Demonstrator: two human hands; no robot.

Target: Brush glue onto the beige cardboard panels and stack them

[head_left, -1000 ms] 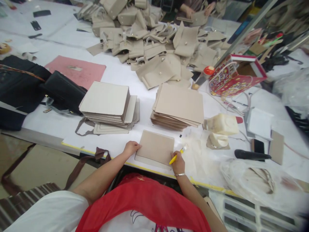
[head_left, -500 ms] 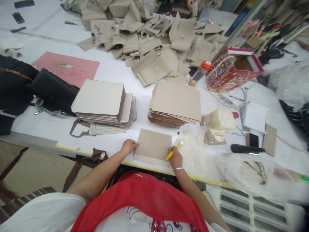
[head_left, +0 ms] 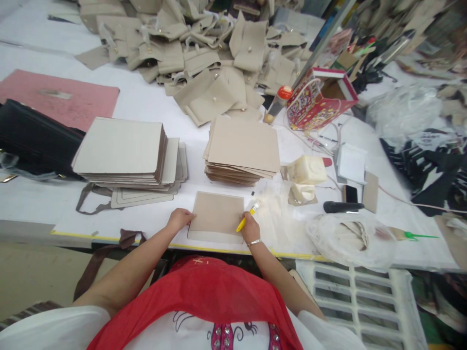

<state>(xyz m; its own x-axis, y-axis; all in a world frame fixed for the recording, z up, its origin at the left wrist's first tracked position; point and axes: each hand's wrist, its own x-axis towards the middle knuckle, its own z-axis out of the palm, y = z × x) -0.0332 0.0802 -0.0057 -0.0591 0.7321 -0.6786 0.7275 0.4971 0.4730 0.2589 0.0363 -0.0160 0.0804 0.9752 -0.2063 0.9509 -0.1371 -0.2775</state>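
The camera's view has swung to the right since the earlier frame, so the worktop [head_left: 149,215] and everything on it sit further left, while the two hands keep nearly the same hold on their work. A tan panel [head_left: 217,214] lies flat just below the centre of the frame, over a paler board [head_left: 215,237] that shows along its lower edge. The left hand [head_left: 179,219] touches the panel's left edge with fingers close together; whether it pinches or only presses there, I cannot tell. The right hand [head_left: 251,227] is closed around a yellow-handled brush [head_left: 241,224] at the panel's right edge, bristles pointing up and to the right.

Above the panel, near the centre, stands a stack of tan panels [head_left: 243,143]; a stack of pale boards [head_left: 120,146] is at centre left. Right of the tan stack are a cream plastic container [head_left: 308,170] and, further on, a black phone [head_left: 350,194]. A clear plastic bag [head_left: 346,240] lies at lower right. A jar with a red lid [head_left: 279,103] and a red patterned paper bag [head_left: 317,109] stand at upper right, beside a heap of beige bag pieces [head_left: 215,99] across the top.
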